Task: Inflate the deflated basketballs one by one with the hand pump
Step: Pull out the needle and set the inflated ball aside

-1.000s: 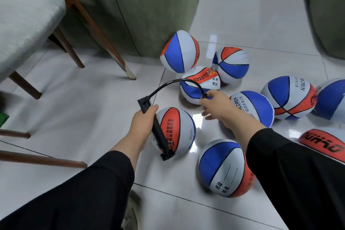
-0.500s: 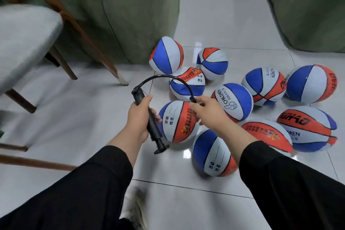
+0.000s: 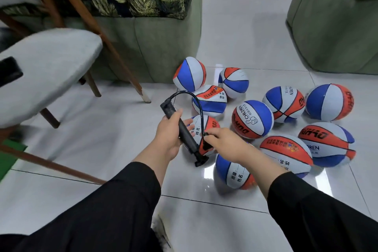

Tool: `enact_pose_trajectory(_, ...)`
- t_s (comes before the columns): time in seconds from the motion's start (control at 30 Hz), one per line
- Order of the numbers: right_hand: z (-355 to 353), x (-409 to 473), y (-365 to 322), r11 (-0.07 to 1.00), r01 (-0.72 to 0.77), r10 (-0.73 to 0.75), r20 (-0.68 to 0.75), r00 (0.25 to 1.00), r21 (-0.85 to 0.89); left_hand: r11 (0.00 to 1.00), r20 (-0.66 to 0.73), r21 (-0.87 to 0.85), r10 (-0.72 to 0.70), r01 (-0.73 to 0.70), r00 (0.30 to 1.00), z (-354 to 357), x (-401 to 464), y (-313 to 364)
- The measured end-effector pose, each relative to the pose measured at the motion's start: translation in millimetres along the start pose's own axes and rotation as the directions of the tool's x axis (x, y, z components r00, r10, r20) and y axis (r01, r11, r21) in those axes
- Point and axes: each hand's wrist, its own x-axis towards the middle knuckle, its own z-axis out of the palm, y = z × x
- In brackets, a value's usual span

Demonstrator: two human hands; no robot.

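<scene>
My left hand [image 3: 169, 135] grips the barrel of a black hand pump [image 3: 185, 133], held slanted with its handle end low. A black hose [image 3: 192, 98] arches from the pump's top over to my right hand [image 3: 224, 143], which pinches the hose's needle end. Both hands hover over a red, white and blue basketball [image 3: 201, 126] partly hidden behind them. Several more such basketballs lie on the white tiled floor around it, among them a dented one [image 3: 210, 101] just behind and another [image 3: 235, 174] below my right wrist.
A grey cushioned chair [image 3: 47, 67] with wooden legs stands at left. Behind the balls stands a green sofa [image 3: 159, 43] with a leaf-print cushion, and another green seat [image 3: 331, 26] stands at right. A slanted wooden leg [image 3: 126, 71] ends near the balls.
My right hand has drawn the hose end back toward me, from over the dented ball to the ball beside the pump. The view has pulled back, showing more balls at right.
</scene>
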Motion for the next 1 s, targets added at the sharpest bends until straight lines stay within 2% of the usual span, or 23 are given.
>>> enact_pose_trajectory(0.13,5.3,-12.0,-7.1,0.996,0.042,-0.032,0.118,0.993,-0.083,0.999,0.059,0.039,-0.005,0.002,0.998,-1.6,-11.2,-3.5)
enact_pose_trajectory(0.33,8.0,-14.7,-6.5,0.985,0.057,-0.024,0.196,0.980,-0.161,0.994,0.142,0.015,-0.106,0.105,0.984,-2.1,-18.6,-8.9)
enact_pose_trajectory(0.6,10.0,-6.4,12.3,1.000,-0.003,0.004,0.080,0.997,-0.010,0.991,0.123,-0.035,-0.125,0.130,0.985,3.3,-0.8,-17.3)
enact_pose_trajectory(0.7,7.5,-1.9,22.6,0.999,-0.036,0.035,-0.017,0.999,-0.005,0.993,0.080,0.030,-0.113,0.111,0.990,3.8,8.2,-20.7)
enact_pose_trajectory(0.83,1.3,-3.4,54.6,0.954,-0.145,0.101,-0.176,0.979,-0.263,0.978,-0.021,0.194,-0.074,0.077,0.997,-1.0,24.4,-23.2)
enact_pose_trajectory(0.93,8.9,-11.3,88.7,0.805,-0.248,0.163,-0.201,0.966,-0.539,0.913,-0.103,0.406,0.005,0.038,0.995,-6.7,41.5,-23.8)
enact_pose_trajectory(1.0,15.4,-17.0,110.5,0.761,-0.324,0.254,-0.202,0.946,-0.562,0.880,-0.120,0.474,0.032,0.029,0.992,-8.9,53.6,-25.9)
